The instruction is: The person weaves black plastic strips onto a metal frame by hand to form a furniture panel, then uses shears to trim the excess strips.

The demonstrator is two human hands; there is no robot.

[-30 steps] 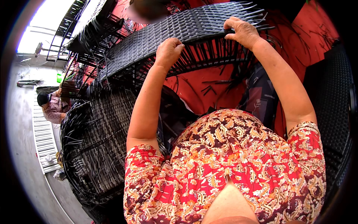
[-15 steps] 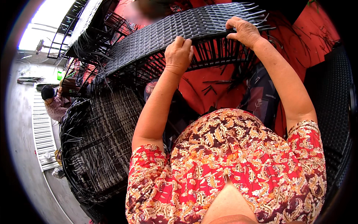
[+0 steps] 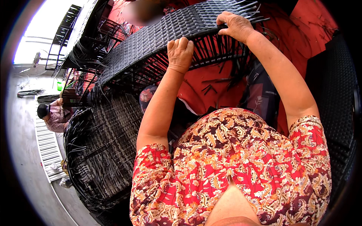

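A long woven wicker panel [image 3: 162, 32] in dark grey plastic strips runs across a frame in front of me, rising to the right. Loose strip ends [image 3: 252, 11] fan out past its right end. My left hand [image 3: 180, 54] is closed in a fist at the panel's near edge; whatever its fingers hold is hidden. Farther right, my right hand [image 3: 236, 27] grips the near edge, thumb below and fingers bent over the top. Beneath the panel, dark upright strips [image 3: 211, 49] line the side of the frame.
A large unfinished wicker piece [image 3: 109, 143] with loose strands stands at left. Beyond it a co-worker [image 3: 54, 116] sits by a white slatted bench [image 3: 49, 150]. Another person's blurred head [image 3: 142, 13] is behind the panel. Strip scraps [image 3: 211, 88] lie on the red floor [image 3: 196, 94]. Dark wicker [image 3: 332, 98] stands at right.
The view has shifted slightly, so the panel and my right hand appear farther left. My left hand sits slightly farther right along the panel's edge, its fingers curled tighter.
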